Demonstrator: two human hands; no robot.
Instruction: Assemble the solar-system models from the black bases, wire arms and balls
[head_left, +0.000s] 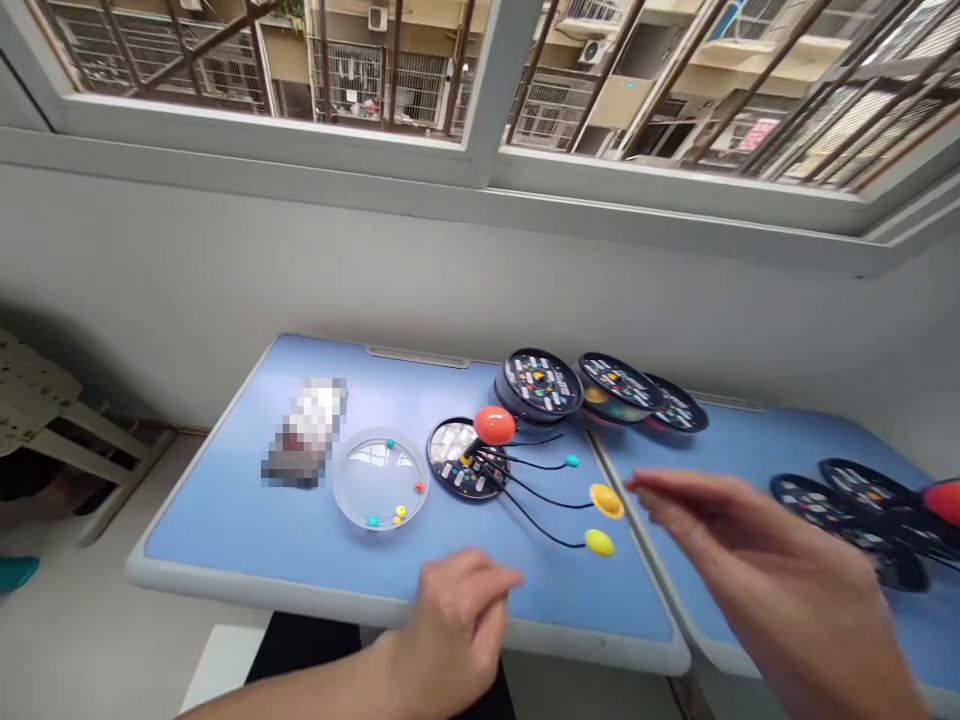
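The planet model (469,485) stands on the table (217,510) just right of the clear tray (377,478), its wire arms (541,520) reaching away from it. The left hand (466,615) is nearer the wearer than the tray and to its right, loosely curled; whether it pinches anything I cannot tell. The right hand (757,560), well to the tray's right and nearest the ringed orange ball (606,501), has thumb and fingertips drawn together; nothing shows between them. The model looks light, the arms thin and springy, the glossy red ball (494,425) probably slippery. The base rim seems the steadiest hold; gripped by an arm, it might bend or tip.
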